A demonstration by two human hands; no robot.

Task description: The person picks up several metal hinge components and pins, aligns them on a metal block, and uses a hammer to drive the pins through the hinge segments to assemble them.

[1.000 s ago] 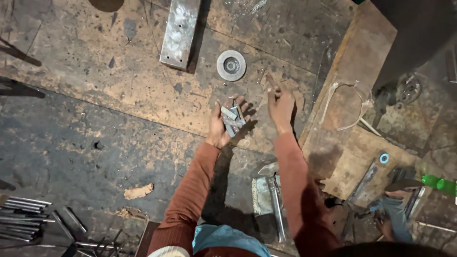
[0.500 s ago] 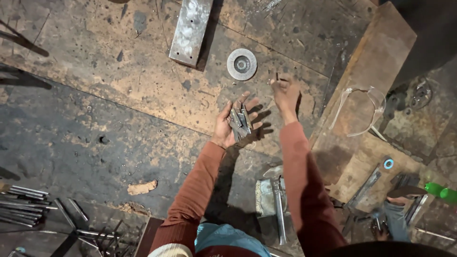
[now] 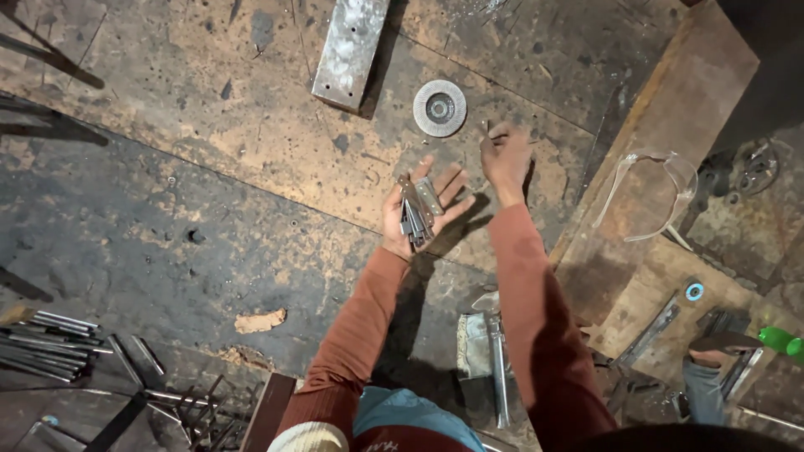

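My left hand (image 3: 419, 209) is palm up above the floor with several small flat metal pieces (image 3: 415, 211) lying in it, fingers spread. My right hand (image 3: 507, 157) hovers just to its right with the fingertips pinched on a thin small metal piece (image 3: 488, 130). A round grinding disc (image 3: 440, 107) lies on the wooden board (image 3: 251, 125) just beyond both hands. Both sleeves are rust-coloured.
A flat steel bar (image 3: 350, 50) lies on the board past the disc. Clear safety glasses (image 3: 649, 197) rest on a plank at right. Metal rods (image 3: 50, 343) are heaped at lower left. Steel scraps (image 3: 486, 351) and tools (image 3: 653, 331) lie near my feet.
Both hands have risen off the board. My right hand has lifted a small piece from it, while my left palm has turned up with the metal pieces.
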